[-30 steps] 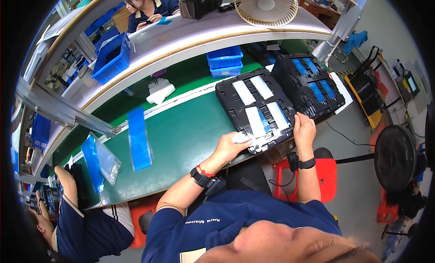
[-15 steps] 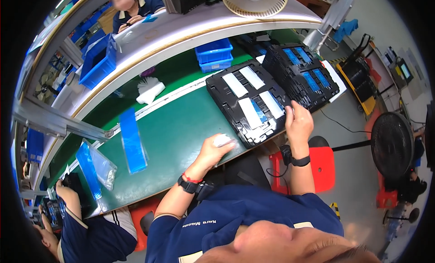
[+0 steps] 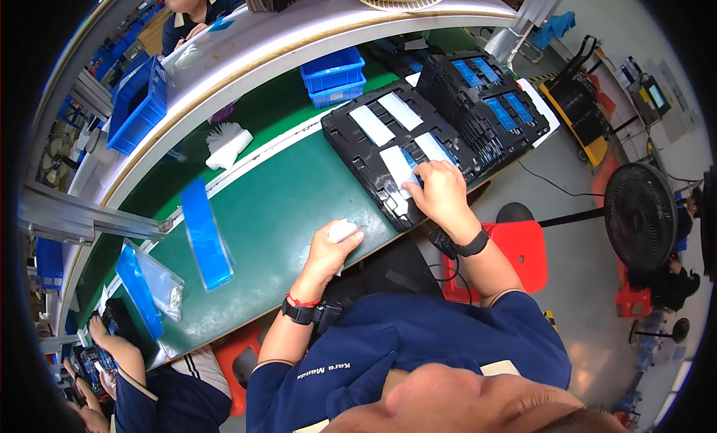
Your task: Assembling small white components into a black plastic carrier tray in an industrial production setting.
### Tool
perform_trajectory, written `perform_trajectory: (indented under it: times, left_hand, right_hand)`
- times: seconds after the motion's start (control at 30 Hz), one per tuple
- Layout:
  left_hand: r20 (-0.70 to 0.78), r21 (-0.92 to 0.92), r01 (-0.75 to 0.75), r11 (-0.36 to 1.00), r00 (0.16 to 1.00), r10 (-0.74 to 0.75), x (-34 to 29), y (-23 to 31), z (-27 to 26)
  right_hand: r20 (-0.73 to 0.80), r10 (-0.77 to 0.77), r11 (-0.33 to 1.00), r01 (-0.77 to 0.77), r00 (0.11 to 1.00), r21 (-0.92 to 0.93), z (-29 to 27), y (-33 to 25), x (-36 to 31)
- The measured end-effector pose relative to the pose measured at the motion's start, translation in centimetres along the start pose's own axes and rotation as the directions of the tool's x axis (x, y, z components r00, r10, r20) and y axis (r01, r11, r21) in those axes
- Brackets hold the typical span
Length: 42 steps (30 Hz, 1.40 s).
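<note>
A stack of black plastic trays (image 3: 357,151) lies on the green bench, its top tray carrying white strips (image 3: 371,125) in its slots, with some blue showing beside the nearer ones. My right hand (image 3: 442,194) reaches over the tray's near right corner. Its fingers are curled down onto the nearer white strips, and whatever is between the fingertips is hidden. To the left of the tray, my left hand (image 3: 324,252) is closed round a crumpled white wad (image 3: 343,230) above the bench's front edge.
Beside it stands another black tray stack (image 3: 499,97) with blue pieces. Blue bins (image 3: 332,78) sit behind. Blue film strips (image 3: 207,239), a clear bag (image 3: 166,285) and white sheets (image 3: 228,145) lie leftward. A co-worker (image 3: 168,396) works at left; a red stool (image 3: 515,257) stands at right.
My right hand has moved left from beside the tray's corner down onto its white strips. The left hand still holds the white wad. The whole view has shifted slightly.
</note>
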<state>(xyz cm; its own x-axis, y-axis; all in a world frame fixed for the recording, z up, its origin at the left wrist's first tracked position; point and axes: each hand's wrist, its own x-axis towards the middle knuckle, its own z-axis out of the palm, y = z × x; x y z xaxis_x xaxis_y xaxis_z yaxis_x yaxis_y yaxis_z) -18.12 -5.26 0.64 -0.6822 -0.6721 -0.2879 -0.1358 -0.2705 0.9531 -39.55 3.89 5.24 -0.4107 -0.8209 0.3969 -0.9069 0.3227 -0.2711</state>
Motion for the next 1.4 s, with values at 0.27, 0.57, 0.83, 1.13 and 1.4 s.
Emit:
perform_trajectory:
  times: [0.27,0.57,0.83,1.13,1.4]
  left_hand:
    - [-0.034,-0.02,0.026,0.999,0.999,-0.027,-0.4,-0.4,-0.7]
    - [-0.032,-0.034,0.09,0.995,0.995,-0.091,-0.9,-0.1,-1.1]
    - [0.007,-0.07,0.1,0.993,0.995,-0.1,-0.6,-0.7,-1.7]
    - [-0.001,-0.083,0.04,0.996,0.999,-0.04,-0.5,-0.8,-1.4]
    - [0.01,-0.073,0.078,0.994,0.997,-0.077,-0.4,-1.1,-1.6]
  right_hand:
    - [0.123,0.136,0.978,-0.153,0.983,0.14,0.4,0.5,0.6]
    - [0.24,0.18,0.81,-0.282,0.954,0.514,-0.2,2.9,1.8]
    - [0.364,0.191,0.832,-0.347,0.911,0.433,-0.5,3.9,2.4]
    - [0.19,0.231,0.898,-0.284,0.954,0.337,0.4,2.9,2.1]
    - [0.124,0.229,0.917,-0.257,0.965,0.304,0.6,2.8,1.9]
